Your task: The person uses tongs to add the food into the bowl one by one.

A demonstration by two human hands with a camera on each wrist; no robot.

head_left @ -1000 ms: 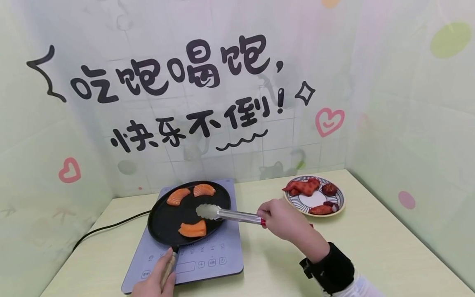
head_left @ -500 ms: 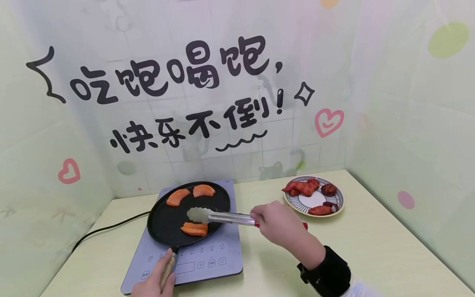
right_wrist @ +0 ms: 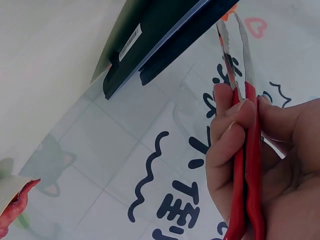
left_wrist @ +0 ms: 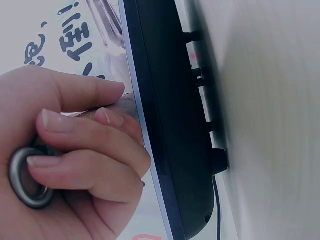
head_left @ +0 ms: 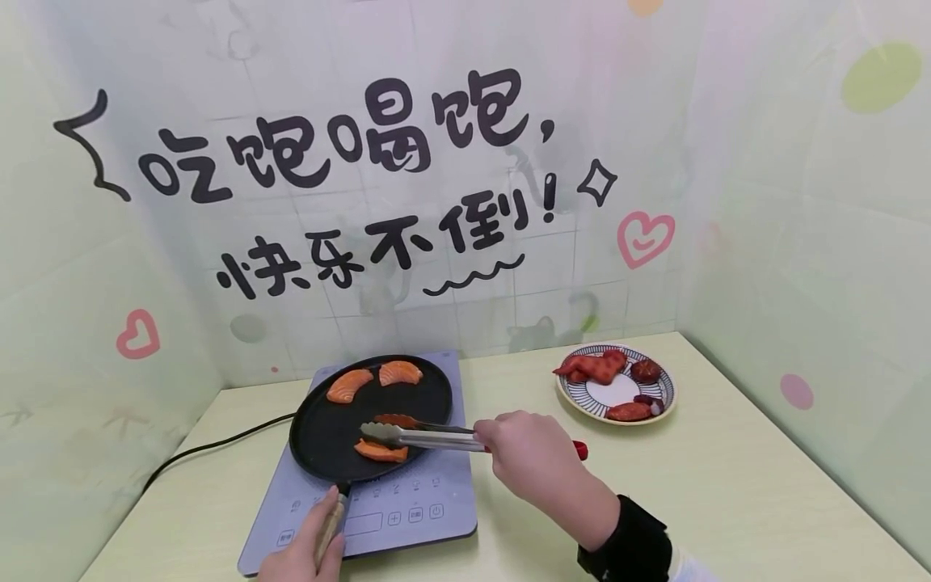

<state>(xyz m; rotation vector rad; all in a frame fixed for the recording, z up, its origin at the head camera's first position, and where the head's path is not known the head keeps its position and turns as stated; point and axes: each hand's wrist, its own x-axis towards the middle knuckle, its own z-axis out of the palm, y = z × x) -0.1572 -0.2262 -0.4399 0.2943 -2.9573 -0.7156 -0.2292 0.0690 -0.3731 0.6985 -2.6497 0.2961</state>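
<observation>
My left hand (head_left: 305, 546) grips the wooden handle (head_left: 329, 529) of a round black frying pan (head_left: 327, 432); the handle's metal end ring (left_wrist: 31, 177) shows in the left wrist view. My right hand (head_left: 534, 457) holds metal tongs (head_left: 436, 439) with red grips (right_wrist: 252, 170), their arms spread a little. The tips are over the pan at the nearest salmon piece (head_left: 381, 451), one arm partly covering it. Orange shows by the tips in the right wrist view; whether they pinch the salmon I cannot tell. Two more salmon pieces, left (head_left: 350, 385) and right (head_left: 400, 373), lie farther back in the pan.
The pan sits on a flat induction cooktop (head_left: 444, 505), whose black cord (head_left: 211, 444) runs left. At the right back stands a patterned plate (head_left: 611, 394) with a red chicken wing (head_left: 598, 368) and other reddish food pieces. Printed sheets (head_left: 465, 315) enclose the table.
My right hand has moved left and nearer, bringing the tongs down to the nearest salmon piece, and their arms now show apart. The left hand and pan stay put.
</observation>
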